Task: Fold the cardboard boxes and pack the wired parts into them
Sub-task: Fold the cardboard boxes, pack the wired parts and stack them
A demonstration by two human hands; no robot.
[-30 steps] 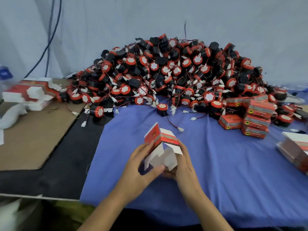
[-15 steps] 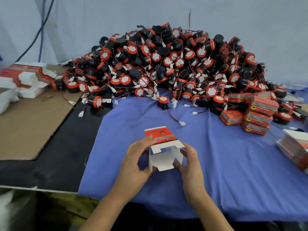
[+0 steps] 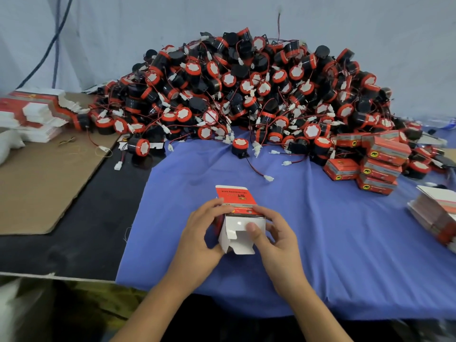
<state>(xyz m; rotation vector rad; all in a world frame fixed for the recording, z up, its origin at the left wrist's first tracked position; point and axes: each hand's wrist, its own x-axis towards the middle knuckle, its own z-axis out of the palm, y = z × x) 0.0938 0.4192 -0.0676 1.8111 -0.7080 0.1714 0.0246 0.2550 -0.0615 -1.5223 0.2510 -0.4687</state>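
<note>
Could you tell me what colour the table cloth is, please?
The fabric table cloth is periwinkle blue; see head view.

Both hands — left hand [image 3: 197,233], right hand [image 3: 278,239] — grip a half-folded cardboard box [image 3: 240,227].

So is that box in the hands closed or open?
Open, partly folded: the box has its red flap sticking out, and white end flaps untucked between left hand and right hand.
</note>
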